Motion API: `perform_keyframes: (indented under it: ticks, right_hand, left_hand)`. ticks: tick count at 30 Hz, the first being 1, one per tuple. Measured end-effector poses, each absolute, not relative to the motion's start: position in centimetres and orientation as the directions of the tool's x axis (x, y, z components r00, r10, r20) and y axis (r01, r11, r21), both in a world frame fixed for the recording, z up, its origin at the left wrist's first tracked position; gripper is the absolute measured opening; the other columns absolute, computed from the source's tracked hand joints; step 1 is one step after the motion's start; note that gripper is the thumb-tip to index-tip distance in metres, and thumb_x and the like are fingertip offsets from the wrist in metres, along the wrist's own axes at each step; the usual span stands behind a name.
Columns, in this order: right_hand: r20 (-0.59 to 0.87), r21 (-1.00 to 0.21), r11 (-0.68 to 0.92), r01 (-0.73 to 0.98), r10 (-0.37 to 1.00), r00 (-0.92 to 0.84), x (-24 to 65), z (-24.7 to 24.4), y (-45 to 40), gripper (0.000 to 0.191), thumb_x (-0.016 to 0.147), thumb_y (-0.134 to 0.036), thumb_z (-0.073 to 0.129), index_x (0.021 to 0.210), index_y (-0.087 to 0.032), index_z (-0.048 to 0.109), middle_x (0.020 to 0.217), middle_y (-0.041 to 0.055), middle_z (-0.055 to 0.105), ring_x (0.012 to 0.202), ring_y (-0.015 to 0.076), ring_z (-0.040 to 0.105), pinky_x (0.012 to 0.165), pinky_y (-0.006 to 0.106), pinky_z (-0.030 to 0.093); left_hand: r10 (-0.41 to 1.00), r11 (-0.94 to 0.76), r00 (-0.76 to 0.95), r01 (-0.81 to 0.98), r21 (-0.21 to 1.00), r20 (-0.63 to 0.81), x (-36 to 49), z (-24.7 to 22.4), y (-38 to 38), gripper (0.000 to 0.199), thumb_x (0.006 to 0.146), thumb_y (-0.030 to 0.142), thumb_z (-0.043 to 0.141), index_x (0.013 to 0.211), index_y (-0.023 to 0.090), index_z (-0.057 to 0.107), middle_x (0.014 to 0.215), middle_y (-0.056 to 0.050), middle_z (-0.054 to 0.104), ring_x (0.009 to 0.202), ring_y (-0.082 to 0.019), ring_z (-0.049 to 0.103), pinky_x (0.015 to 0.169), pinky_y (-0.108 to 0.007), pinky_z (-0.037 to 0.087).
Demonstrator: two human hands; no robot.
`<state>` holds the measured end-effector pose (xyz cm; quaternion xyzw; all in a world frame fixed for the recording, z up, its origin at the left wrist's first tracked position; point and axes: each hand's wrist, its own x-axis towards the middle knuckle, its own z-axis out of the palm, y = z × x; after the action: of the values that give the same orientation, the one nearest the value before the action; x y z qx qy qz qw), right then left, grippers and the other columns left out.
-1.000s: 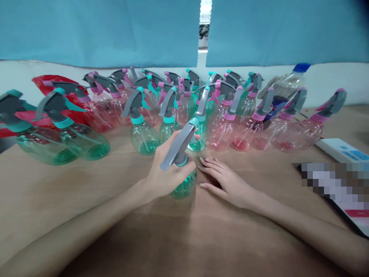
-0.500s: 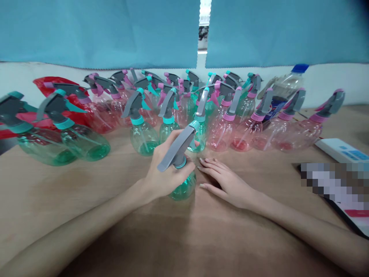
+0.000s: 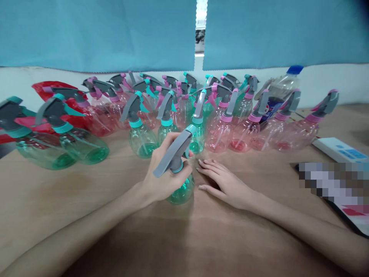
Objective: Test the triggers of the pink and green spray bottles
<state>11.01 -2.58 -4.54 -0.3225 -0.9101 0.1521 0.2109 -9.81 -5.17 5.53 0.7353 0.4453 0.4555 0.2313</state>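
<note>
My left hand [image 3: 165,169] is wrapped round the neck of a green spray bottle [image 3: 181,192] with a grey and teal trigger head. Its base meets the wooden table, and the fingers hide part of the neck and trigger. To the right of that bottle, my right hand [image 3: 221,179] lies palm down on the tabletop with its fingers stretched out, holding nothing. Just beyond the hands stand a green spray bottle [image 3: 197,140] with a teal collar and a pink spray bottle [image 3: 218,140] with a pink collar.
Several green and pink spray bottles line the back. Two green spray bottles [image 3: 96,152] stand at left before a red plastic bag [image 3: 53,87]. A large blue-capped bottle [image 3: 284,86] stands behind at right. A white box [image 3: 340,150] and a dark-edged, pixelated flat object [image 3: 325,184] lie right.
The whole view has shifted slightly. My left hand keeps its hold on the green spray bottle, and my right hand stays flat on the table.
</note>
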Motion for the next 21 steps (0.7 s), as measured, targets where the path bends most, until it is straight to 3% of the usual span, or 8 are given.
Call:
perform_keyframes:
  ticks: [5,12,19,21]
  right_hand:
    - [0.316,-0.423,0.749,0.51,0.649,-0.692,10.91,-4.53,-2.57,0.051,0.094,-0.049,0.05,0.136,-0.02,0.052,0.142,0.0128,0.052,0.136,0.0298,0.043,0.112,0.056,0.034]
    - [0.319,-0.419,0.749,0.514,0.651,-0.689,10.82,-4.71,-2.58,0.05,0.094,-0.048,0.05,0.136,-0.02,0.052,0.141,0.013,0.053,0.136,0.03,0.042,0.112,0.056,0.034]
    - [0.312,-0.415,0.751,0.514,0.648,-0.694,10.75,-4.57,-2.61,0.05,0.094,-0.046,0.051,0.135,-0.018,0.052,0.141,0.0131,0.054,0.135,0.029,0.043,0.113,0.054,0.034]
    - [0.308,-0.412,0.75,0.518,0.649,-0.695,10.75,-4.61,-2.62,0.05,0.094,-0.047,0.05,0.136,-0.018,0.052,0.141,0.0131,0.053,0.136,0.0288,0.043,0.113,0.054,0.034]
  left_hand:
    - [0.882,-0.471,0.205,0.424,0.774,0.425,-9.74,5.45,-5.47,0.04,0.069,0.009,0.055,0.102,0.027,0.044,0.086,0.002,0.067,0.061,-0.013,0.063,0.062,-0.03,0.052]
    - [0.884,-0.464,0.257,0.384,0.798,0.391,-9.66,5.57,-5.42,0.05,0.066,0.005,0.053,0.109,0.029,0.046,0.114,-0.002,0.068,0.081,-0.018,0.07,0.073,-0.033,0.058]
    - [0.888,-0.459,0.244,0.441,0.771,0.389,-9.92,5.16,-5.33,0.052,0.066,0.007,0.053,0.114,0.026,0.055,0.089,-0.001,0.069,0.081,-0.021,0.071,0.073,-0.035,0.059]
    - [0.875,-0.483,0.253,0.431,0.762,0.412,-9.95,5.01,-5.31,0.053,0.066,0.005,0.053,0.114,0.026,0.057,0.094,-0.002,0.069,0.081,-0.019,0.071,0.076,-0.035,0.059]
